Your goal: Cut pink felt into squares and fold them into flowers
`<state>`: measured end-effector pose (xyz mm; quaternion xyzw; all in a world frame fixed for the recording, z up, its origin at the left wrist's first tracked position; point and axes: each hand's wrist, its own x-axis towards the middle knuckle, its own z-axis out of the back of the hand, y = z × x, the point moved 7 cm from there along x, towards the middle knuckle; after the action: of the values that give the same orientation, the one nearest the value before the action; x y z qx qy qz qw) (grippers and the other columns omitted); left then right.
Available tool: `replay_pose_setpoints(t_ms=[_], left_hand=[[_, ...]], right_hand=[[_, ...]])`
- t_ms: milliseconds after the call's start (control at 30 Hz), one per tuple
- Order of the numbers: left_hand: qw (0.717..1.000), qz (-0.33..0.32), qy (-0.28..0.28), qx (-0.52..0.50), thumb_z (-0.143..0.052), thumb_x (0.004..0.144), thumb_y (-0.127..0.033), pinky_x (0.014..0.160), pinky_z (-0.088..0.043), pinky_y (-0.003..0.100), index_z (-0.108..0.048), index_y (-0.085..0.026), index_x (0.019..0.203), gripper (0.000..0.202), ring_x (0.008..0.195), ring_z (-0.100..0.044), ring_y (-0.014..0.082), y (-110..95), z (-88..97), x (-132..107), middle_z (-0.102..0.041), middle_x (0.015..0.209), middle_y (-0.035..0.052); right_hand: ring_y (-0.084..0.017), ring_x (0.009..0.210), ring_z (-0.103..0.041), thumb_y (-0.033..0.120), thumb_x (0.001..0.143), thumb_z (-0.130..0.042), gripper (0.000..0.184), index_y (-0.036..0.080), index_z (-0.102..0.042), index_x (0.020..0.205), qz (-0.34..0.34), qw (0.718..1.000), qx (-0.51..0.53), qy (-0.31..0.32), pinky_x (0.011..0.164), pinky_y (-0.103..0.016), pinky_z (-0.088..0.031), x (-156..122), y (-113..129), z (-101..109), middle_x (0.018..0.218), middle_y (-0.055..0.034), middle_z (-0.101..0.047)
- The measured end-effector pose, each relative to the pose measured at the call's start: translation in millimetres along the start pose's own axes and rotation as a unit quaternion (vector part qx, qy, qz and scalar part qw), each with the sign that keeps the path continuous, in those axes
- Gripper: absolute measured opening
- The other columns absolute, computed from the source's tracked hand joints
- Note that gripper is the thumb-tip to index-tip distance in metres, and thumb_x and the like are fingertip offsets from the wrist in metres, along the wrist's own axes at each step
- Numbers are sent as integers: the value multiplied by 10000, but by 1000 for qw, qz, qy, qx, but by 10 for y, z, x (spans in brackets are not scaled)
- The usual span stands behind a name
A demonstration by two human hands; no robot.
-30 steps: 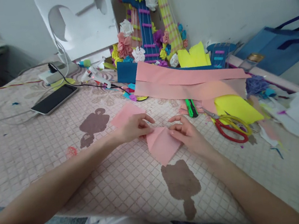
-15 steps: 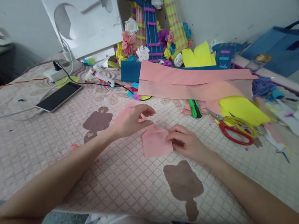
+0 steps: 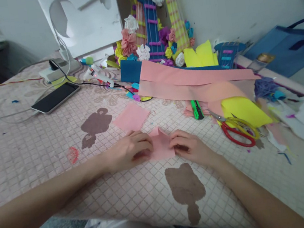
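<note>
A small pink paper square (image 3: 161, 147) lies on the patterned tablecloth, its far edge slightly raised. My left hand (image 3: 134, 150) has its curled fingers on the paper's left edge. On the right edge, my right hand (image 3: 187, 144) pinches the paper between thumb and fingers. Just beyond my left hand rests a second pink sheet (image 3: 132, 117), flat and turned at an angle. The fingertips of both hands are partly hidden.
To the right lie red and yellow scissors (image 3: 239, 131), a green cutter (image 3: 197, 110) and yellow paper (image 3: 244, 111). Long pink strips (image 3: 191, 73) stretch behind. A phone (image 3: 55, 98), a glue gun (image 3: 100, 77) with its cord and a power strip (image 3: 59, 68) occupy the back left.
My left hand has come back toward me from the farther pink sheet to the left edge of the nearer square. My right hand has stayed at the right edge.
</note>
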<state>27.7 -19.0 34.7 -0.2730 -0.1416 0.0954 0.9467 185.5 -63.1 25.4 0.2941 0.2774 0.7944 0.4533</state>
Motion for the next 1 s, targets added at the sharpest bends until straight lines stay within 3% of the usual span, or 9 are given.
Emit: replay_pose_setpoints(t_ms=[167,367,500,600,733,1000], left_hand=[[999,-10,18,-38,-684,751,-218,967,-377,342,-601,-192,1049,311,1087,-525,212,-1,34,-29,-586,1137,71],[999,-29,3,-40,-576,840,-186,949,-390,358,-637,-190,954,129,1037,-553,201,8,40,-18,-606,1094,85],[995,-50,14,-81,-599,792,-130,963,-405,368,-640,-194,981,204,1079,-546,214,28,79,-16,-604,1138,92],[994,-33,2,-107,-539,802,-74,925,-442,348,-643,-188,998,250,1056,-558,198,76,114,-7,-605,1119,97],[995,-17,-34,-89,-533,849,-129,875,-455,324,-664,-161,909,148,989,-560,185,79,114,21,-600,1043,107],[995,12,-62,-75,-520,850,-144,834,-455,322,-636,-157,921,137,929,-561,180,46,54,61,-620,984,88]], right_hand=[[-185,848,-565,227,865,-554,88,252,-637,879,-30,999,16,-3,722,-330,-464,19,-6,1,922,-44,-584],[-161,754,-544,211,857,-554,68,234,-613,831,-93,995,33,-29,626,-293,-425,26,-29,-10,865,-31,-570],[-165,764,-542,212,846,-567,54,231,-611,821,-98,993,51,-29,637,-296,-420,25,-49,-9,853,-27,-568],[-179,813,-553,216,842,-573,45,232,-615,835,-98,992,72,-28,692,-318,-433,23,-79,4,870,-31,-580],[-183,830,-554,227,850,-571,52,234,-619,833,-97,992,81,-26,719,-329,-431,29,-90,16,862,-29,-579],[-169,747,-527,257,850,-568,67,227,-608,805,-113,990,76,-40,632,-301,-393,29,-100,13,821,-23,-563]])
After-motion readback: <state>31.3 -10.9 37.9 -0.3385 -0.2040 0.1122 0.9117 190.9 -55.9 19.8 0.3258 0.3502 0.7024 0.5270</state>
